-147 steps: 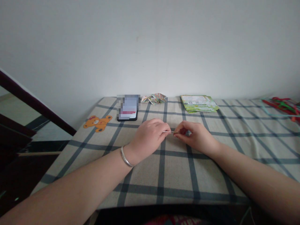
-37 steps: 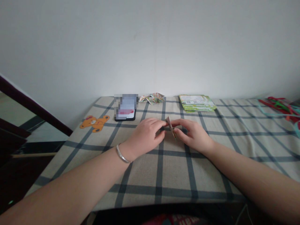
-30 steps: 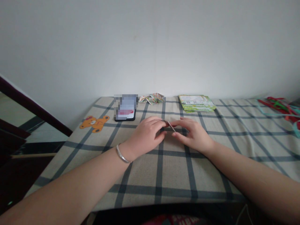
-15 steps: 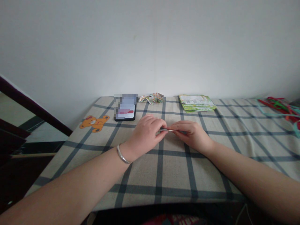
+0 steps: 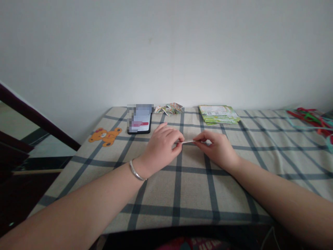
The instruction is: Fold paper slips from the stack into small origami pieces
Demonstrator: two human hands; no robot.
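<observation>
Between my hands, just over the checked cloth, a thin folded piece of paper [image 5: 187, 141] is seen nearly edge-on as a pale strip. My left hand [image 5: 165, 144], with a silver bangle at the wrist, pinches its left end between thumb and forefinger. The right end is pinched by the thumb and fingertips of my right hand [image 5: 215, 146]. Both hands cover the ends of the paper, so its full shape is hidden. Beyond them, small folded paper pieces [image 5: 170, 109] lie near the wall, and a pile of green-and-white printed leaflets [image 5: 218, 114] is to their right.
A phone [image 5: 140, 119] with a lit, partly blurred screen lies at the back left. Beside it is a flat orange bear [image 5: 105, 137]. Red, green and pale blue strips [image 5: 312, 119] are heaped at the far right. The white wall [image 5: 169, 52] borders the checked tablecloth [image 5: 195, 194].
My hands have drawn slightly apart, baring more of the paper strip between them. The fingers of my right hand are more arched. Nothing else on the table has moved.
</observation>
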